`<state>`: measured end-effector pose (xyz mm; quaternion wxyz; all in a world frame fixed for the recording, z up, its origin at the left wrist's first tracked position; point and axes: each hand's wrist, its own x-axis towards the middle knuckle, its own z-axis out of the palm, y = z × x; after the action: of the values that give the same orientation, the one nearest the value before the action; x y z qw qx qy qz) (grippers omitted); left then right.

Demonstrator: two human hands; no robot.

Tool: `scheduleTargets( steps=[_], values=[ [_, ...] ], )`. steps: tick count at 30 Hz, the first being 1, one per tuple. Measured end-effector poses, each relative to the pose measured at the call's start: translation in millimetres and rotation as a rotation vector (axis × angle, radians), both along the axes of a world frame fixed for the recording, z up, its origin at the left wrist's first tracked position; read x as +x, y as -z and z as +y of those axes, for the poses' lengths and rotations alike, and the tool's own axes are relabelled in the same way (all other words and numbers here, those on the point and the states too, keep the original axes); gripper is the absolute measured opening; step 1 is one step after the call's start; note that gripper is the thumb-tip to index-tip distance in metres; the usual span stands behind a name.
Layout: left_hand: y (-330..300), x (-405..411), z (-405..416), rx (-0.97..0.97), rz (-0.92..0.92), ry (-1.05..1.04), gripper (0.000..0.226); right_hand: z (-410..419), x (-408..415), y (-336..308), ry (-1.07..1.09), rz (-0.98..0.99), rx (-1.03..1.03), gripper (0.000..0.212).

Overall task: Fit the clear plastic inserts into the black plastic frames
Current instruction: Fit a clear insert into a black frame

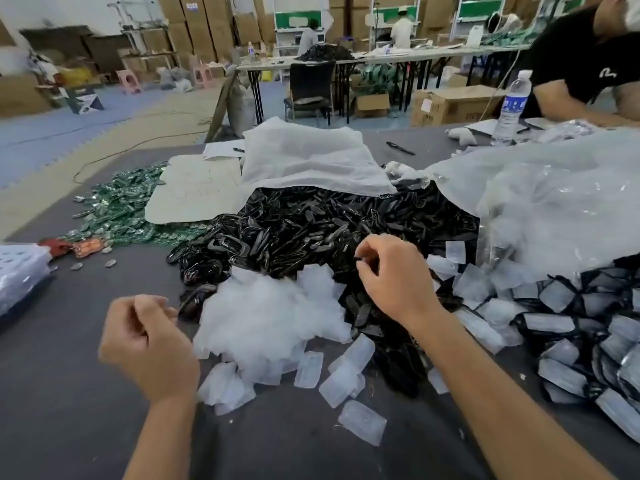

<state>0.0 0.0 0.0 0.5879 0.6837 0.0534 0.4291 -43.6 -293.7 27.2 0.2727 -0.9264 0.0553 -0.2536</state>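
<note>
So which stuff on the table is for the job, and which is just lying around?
For the job:
black frames
clear inserts
finished pieces
right hand, pinching something small and dark

Just lying about:
green pieces
water bottle
pen

**Hidden, cropped and unclear**

Cannot tell whether curled left hand (149, 344) holds anything; fingertips blurred. Right hand (391, 275) pinching something small and dark, too blurred to identify. Heap of glossy black plastic frames (311, 230) partly buried under white woven sack (311, 161) and crumpled clear plastic sheeting (554, 202). Pile of assembled black frames with clear inserts (588, 327) cut by right edge. Stack of clear blister trays (19, 275) cropped at left edge. Label of clear plastic water bottle (512, 109) illegible.
</note>
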Motion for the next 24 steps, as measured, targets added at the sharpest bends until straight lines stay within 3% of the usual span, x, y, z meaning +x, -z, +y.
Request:
scheduleTargets(
  steps=[4,7,13,20,24],
  values=[
    [-14,5,-59,0.056,0.005,0.211,0.028,10,26,7,0.010,-0.110,-0.195,0.031],
    [-24,13,-78,0.325,0.019,0.338,0.031,14,32,19,-0.122,-0.068,-0.346,0.054],
    [-39,28,-88,0.632,0.191,0.407,0.029,14,35,24,-0.114,-0.112,-0.274,0.040],
    [-23,17,-120,0.369,0.154,0.652,0.013,6,33,19,-0.155,-0.182,-0.209,0.023],
    [-14,18,-118,0.319,0.156,0.669,0.009,3,32,16,-0.212,-0.185,-0.119,0.032]
  ],
)
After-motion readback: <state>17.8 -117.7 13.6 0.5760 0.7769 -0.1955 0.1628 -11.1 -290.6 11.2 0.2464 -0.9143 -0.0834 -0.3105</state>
